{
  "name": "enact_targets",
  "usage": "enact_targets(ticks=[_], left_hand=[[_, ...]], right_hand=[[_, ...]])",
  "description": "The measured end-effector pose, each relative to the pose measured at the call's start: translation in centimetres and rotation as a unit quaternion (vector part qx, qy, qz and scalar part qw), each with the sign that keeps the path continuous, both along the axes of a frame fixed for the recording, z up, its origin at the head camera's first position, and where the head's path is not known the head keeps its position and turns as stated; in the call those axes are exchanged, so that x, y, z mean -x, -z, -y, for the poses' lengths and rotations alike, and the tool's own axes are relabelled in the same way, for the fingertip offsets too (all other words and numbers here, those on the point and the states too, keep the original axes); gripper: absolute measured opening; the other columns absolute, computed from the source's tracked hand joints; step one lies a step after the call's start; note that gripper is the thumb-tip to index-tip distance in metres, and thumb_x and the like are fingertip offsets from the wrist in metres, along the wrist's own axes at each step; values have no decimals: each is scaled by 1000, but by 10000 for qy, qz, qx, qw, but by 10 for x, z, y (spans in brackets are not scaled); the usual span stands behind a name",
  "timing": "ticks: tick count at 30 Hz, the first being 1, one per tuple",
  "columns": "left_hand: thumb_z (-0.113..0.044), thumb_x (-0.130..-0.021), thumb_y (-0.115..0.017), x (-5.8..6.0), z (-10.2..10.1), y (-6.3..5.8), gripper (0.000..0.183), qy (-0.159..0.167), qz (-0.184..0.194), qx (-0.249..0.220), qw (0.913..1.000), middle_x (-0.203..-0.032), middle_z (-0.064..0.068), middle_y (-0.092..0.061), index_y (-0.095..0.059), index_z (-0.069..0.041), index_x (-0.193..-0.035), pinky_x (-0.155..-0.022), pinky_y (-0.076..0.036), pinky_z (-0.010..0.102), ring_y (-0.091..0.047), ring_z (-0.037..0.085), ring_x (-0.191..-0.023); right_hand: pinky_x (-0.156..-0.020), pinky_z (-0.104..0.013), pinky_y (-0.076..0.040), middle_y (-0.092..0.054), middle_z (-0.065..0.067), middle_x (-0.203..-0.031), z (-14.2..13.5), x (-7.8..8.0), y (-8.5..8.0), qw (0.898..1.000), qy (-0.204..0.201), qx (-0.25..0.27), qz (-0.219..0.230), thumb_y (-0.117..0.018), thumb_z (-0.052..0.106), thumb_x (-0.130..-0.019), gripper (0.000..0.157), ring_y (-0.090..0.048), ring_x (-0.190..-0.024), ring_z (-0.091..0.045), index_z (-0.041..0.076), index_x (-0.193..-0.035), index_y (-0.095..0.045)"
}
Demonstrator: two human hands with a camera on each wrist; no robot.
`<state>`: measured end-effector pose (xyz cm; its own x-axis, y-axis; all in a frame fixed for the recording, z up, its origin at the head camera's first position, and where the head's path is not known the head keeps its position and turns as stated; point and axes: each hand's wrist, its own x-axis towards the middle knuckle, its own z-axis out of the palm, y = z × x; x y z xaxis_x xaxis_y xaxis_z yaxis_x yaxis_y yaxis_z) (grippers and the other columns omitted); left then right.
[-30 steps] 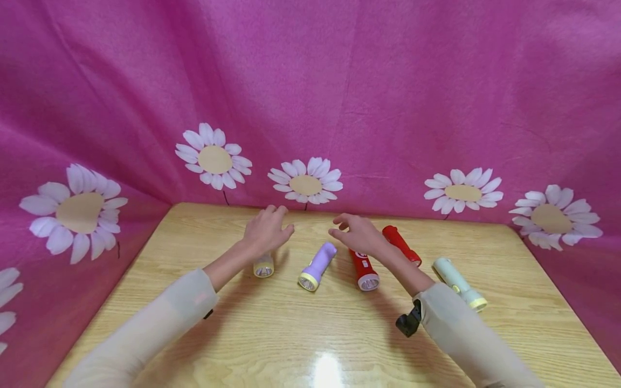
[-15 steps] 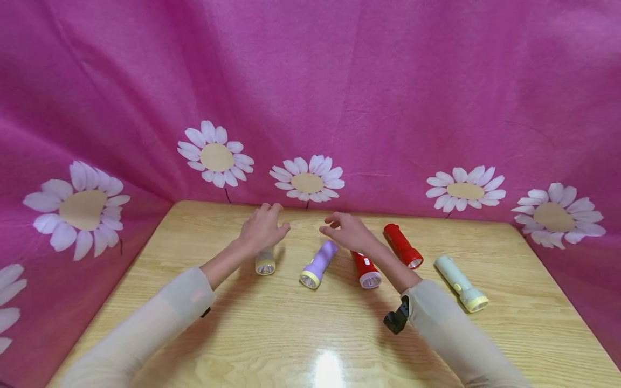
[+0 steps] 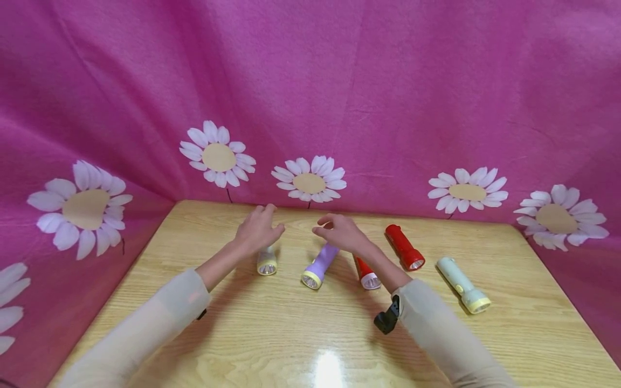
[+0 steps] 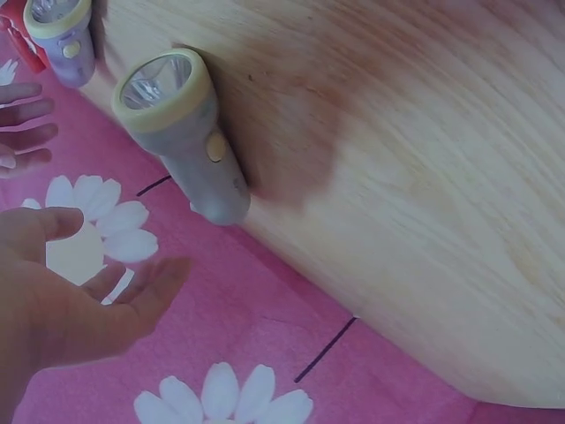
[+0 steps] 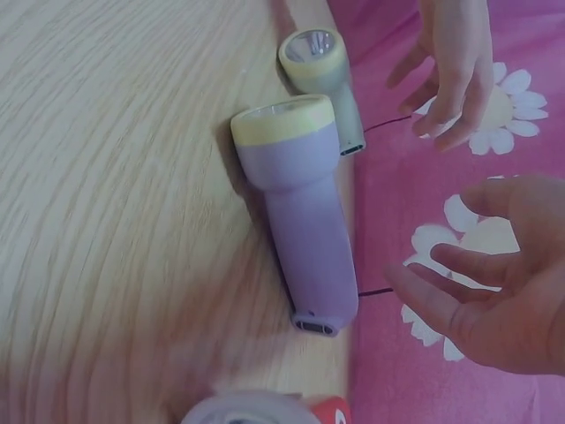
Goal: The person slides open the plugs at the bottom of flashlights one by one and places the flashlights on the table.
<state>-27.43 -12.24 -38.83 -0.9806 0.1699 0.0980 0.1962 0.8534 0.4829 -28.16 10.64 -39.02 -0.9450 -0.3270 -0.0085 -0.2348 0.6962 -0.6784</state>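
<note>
My left hand (image 3: 256,229) hovers with loosely spread fingers over the rear of a grey flashlight (image 3: 267,265) that has a pale yellow rim; the hand hides its back part in the head view. In the left wrist view that flashlight (image 4: 190,132) lies whole, a yellow button on its side, apart from the fingers. Loosely bent, my right hand (image 3: 342,233) hangs by the tail end of a purple flashlight (image 3: 321,264), also yellow-rimmed. A gap shows between the right fingers (image 5: 433,296) and the purple flashlight in the right wrist view. Both hands hold nothing.
Right of the purple one lies a red flashlight (image 3: 366,274) with a whitish rim, partly under my right forearm. Further right are an all-red flashlight (image 3: 405,248) and a mint-green flashlight (image 3: 463,285). Behind the wooden table (image 3: 281,334) hangs a pink daisy cloth (image 3: 388,97).
My right hand has moved left, from over the red flashlight with the whitish rim to the purple one's tail. My left hand has shifted slightly left. The flashlights stay lying on the table.
</note>
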Motion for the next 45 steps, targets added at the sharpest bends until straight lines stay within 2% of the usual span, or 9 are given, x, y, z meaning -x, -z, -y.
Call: enact_targets(ticks=[5, 9, 15, 24, 34, 41, 45], left_hand=[[-28, -95, -60, 0, 4, 3, 49, -111, 45, -74, 9999, -131, 21, -54, -51, -2, -135, -90, -51, 55, -55, 39, -116], [-28, -95, -59, -2, 8, 3, 50, -95, 39, -54, 9999, -131, 22, -54, -51, 0, -136, -89, -51, 55, -55, 39, -115], [-27, -95, -60, -2, 12, 4, 48, -114, 8, -36, 9999, -130, 22, -55, -52, 1, -133, -89, -51, 54, -55, 39, -114], [-25, -95, -61, -1, 17, 5, 52, -186, 131, -130, 9997, -133, 26, -53, -50, 7, -135, -99, -47, 53, -52, 41, -122], [-22, -94, -62, -1, 24, 5, 51, -239, 144, -191, 9994, -131, 26, -56, -51, 8, -133, -99, -47, 53, -53, 42, -121], [-22, -94, -60, -1, 30, 5, 52, -272, 270, -296, 9988, -134, 26, -54, -50, 7, -136, -102, -45, 52, -50, 42, -124], [-21, -93, -60, -1, 36, 7, 53, -299, 299, -280, 9987, -137, 26, -53, -49, 7, -137, -104, -44, 52, -49, 42, -127]], right_hand=[[-87, -40, -54, -67, -19, -115, 7, 0, 2, 9998, -8, 199, 77, -65, 29, -96, 42, -64, -105, -31, -2, -125, -64], [-79, -36, -57, -67, -19, -114, 13, -2, 6, 9974, 50, 604, 379, -66, 27, -96, 41, -67, -97, -35, -3, -125, -63], [-82, -43, -59, -66, -19, -116, 20, -4, 6, 9902, 65, 1077, 885, -64, 26, -99, 41, -66, -102, -38, -3, -127, -60], [-85, -47, -58, -64, -27, -118, 29, -6, 5, 9836, 57, 1321, 1224, -64, 20, -98, 37, -65, -101, -42, -5, -124, -60], [-80, -43, -60, -61, -26, -118, 41, -4, 9, 9784, 29, 1413, 1510, -63, 21, -99, 38, -64, -102, -40, -4, -127, -59], [-81, -46, -60, -61, -26, -119, 50, -4, 11, 9730, 51, 1507, 1747, -64, 21, -99, 39, -64, -102, -40, -3, -128, -58], [-78, -45, -60, -61, -25, -118, 56, -3, 11, 9742, 22, 1470, 1710, -65, 22, -98, 38, -65, -100, -40, -3, -127, -58]])
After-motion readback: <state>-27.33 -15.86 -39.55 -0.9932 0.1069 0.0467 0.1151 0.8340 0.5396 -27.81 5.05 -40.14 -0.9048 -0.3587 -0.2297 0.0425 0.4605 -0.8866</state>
